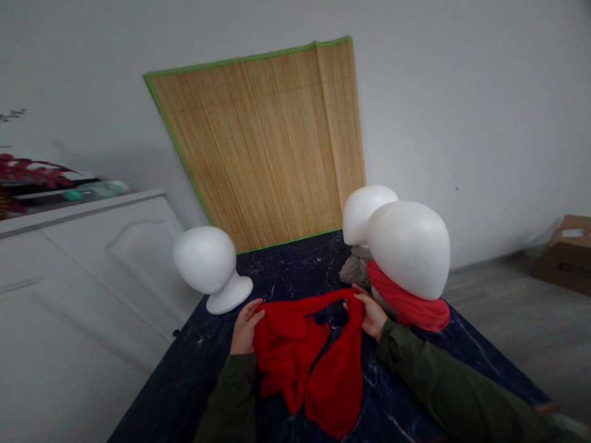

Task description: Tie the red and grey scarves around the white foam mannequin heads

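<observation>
A bright red cloth (335,394) hangs between my two hands over the dark blue marbled table (295,261), with an opening near its upper right. My left hand (246,327) pinches its upper left corner. At the upper right, my right hand (369,314) grips its edge with fingers partly behind the fabric. One white foam head (205,261) stands at the left, beyond my left hand. Close to my right hand is another white head (410,249) with a coral-red cloth (409,303) around its neck. Behind that, a third white head (367,212) has a grey cloth (355,267) at its base.
A bamboo mat (268,141) with green edging is against the wall at the table's far end. White cabinets (92,277) flank the table's left side, with a plant and a bottle on top. A cardboard box (566,255) lies on the floor at far right.
</observation>
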`<action>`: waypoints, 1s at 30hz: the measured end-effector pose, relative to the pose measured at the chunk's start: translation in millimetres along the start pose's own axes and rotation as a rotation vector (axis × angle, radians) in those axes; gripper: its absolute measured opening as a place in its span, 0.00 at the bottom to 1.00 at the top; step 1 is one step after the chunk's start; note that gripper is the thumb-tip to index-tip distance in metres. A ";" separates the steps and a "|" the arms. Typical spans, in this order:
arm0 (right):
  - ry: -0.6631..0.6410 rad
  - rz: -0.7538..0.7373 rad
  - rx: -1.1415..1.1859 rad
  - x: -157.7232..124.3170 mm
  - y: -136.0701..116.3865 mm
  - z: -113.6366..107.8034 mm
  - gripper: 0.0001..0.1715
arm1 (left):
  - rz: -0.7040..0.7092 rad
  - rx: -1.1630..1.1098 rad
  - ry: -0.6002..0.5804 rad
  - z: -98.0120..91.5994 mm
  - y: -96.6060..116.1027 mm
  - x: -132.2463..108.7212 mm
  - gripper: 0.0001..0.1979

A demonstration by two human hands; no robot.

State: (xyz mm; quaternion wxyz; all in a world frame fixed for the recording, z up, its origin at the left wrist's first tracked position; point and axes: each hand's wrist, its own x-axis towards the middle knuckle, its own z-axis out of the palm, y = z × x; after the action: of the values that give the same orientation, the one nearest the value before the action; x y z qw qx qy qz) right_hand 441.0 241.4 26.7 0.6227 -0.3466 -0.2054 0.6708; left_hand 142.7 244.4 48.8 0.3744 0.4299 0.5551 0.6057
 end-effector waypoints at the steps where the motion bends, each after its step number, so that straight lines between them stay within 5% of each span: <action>1: 0.002 0.017 -0.002 -0.7 1.8 0.3 0.21 | 0.051 0.090 0.034 0.2 -2.2 0.2 0.25; 4: -0.006 0.077 -0.039 -7.2 5.6 4.1 0.25 | 0.318 0.523 0.046 4.2 -6.1 -4.1 0.28; 6: -0.022 0.097 -0.128 -12.9 6.7 6.9 0.27 | 0.455 0.800 -0.072 8.2 -8.2 -8.8 0.30; 9: -0.195 0.040 -0.384 -18.6 9.1 7.6 0.28 | 0.436 0.991 -0.265 11.3 -12.6 -13.3 0.35; 11: -0.300 0.009 -0.538 -19.0 11.3 5.5 0.22 | 0.395 1.058 -0.287 8.4 -14.6 -12.3 0.33; 16: -0.097 -0.042 -0.478 -8.4 6.5 -1.4 0.11 | 0.312 1.104 -0.169 -15.7 -8.7 -0.5 0.12; 24: 0.203 -0.115 -0.116 3.5 -4.9 -1.6 0.12 | 0.201 1.131 0.341 -54.0 1.5 4.7 0.20; 27: 0.133 -0.081 -0.123 -4.3 2.4 2.7 0.16 | 0.336 1.112 0.503 -49.6 7.0 1.0 0.26; 30: 0.010 -0.112 -0.307 -10.1 9.6 3.6 0.18 | 0.615 1.050 0.334 -29.2 8.1 -5.5 0.26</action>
State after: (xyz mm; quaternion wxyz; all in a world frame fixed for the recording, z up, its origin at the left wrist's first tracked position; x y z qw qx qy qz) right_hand 431.6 230.7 24.4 0.5997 -0.4290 -0.3215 0.5941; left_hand 117.5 228.1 55.8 -0.1696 0.5961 0.6802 0.3913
